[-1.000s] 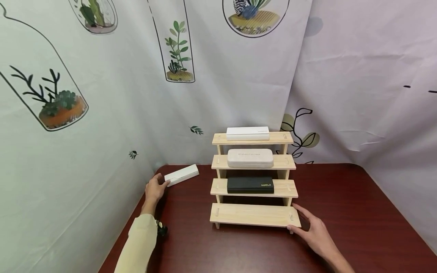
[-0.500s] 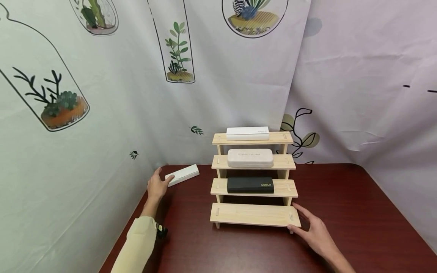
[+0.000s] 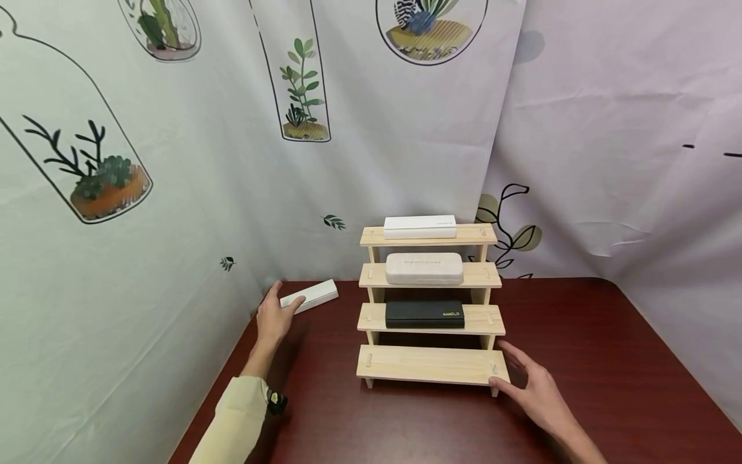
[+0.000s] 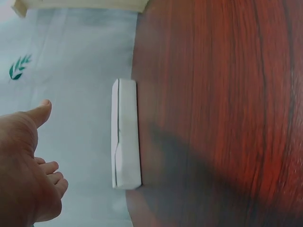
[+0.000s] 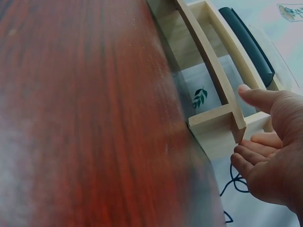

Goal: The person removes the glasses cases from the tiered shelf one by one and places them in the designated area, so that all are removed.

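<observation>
My left hand (image 3: pixel 275 316) is at the far left of the table, thumb and fingers spread either side of the near end of a slim white case (image 3: pixel 317 294). In the left wrist view the case (image 4: pixel 127 135) lies on the table, apart from that hand (image 4: pixel 28 170). A four-tier wooden display stand (image 3: pixel 429 365) stands at the centre. My right hand (image 3: pixel 536 390) grips the right end of its lowest step, thumb at the front corner, index finger behind. The right wrist view shows the fingers of this hand (image 5: pixel 279 137) curled around the stand's end (image 5: pixel 222 116).
On the stand's upper steps sit a white box (image 3: pixel 420 227), a cream case (image 3: pixel 425 269) and a black case (image 3: pixel 425 314), one per step. A printed cloth (image 3: pixel 371 129) hangs right behind the dark red table (image 3: pixel 429 432).
My left hand has moved slightly right and forward, its thumb now further along the white case. The thumb of my right hand has shifted up a little at the stand's corner.
</observation>
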Available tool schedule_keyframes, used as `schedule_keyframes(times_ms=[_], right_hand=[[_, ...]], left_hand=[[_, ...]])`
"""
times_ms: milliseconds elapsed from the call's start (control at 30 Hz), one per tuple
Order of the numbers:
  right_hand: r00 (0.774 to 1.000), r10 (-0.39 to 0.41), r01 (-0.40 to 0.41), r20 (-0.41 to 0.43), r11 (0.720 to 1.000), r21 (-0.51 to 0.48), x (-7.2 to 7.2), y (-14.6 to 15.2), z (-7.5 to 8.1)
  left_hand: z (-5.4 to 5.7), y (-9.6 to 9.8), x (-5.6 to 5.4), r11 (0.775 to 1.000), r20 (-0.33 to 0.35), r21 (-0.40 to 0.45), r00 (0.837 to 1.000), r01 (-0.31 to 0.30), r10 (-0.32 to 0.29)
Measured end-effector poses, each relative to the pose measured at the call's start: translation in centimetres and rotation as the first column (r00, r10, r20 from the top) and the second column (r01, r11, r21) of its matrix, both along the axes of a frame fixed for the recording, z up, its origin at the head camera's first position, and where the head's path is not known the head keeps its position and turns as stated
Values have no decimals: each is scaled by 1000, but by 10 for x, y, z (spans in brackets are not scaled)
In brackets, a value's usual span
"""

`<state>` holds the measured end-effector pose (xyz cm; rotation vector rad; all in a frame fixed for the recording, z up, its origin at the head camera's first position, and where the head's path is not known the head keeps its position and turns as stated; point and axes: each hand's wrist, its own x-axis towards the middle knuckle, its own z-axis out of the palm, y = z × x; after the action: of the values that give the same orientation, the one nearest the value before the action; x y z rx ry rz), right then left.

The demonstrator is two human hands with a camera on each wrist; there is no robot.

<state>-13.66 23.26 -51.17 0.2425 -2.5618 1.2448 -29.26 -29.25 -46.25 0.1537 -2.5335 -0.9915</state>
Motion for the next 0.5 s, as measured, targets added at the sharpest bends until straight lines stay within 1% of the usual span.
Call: schedule_keyframes(times_ms=[233, 433, 500], right_hand=[[1000, 20, -20, 12, 998, -57, -3, 1, 4], [1000, 24, -23, 13, 996, -89, -5, 2, 6], [1000, 25, -23, 16, 995, -96, -6, 2, 6]], left_hand=[[7, 15, 7, 999, -46, 7, 998, 46, -46], [16, 30, 14, 996, -104, 16, 991, 92, -89], [19, 35, 17, 994, -113, 13, 988, 107, -105]])
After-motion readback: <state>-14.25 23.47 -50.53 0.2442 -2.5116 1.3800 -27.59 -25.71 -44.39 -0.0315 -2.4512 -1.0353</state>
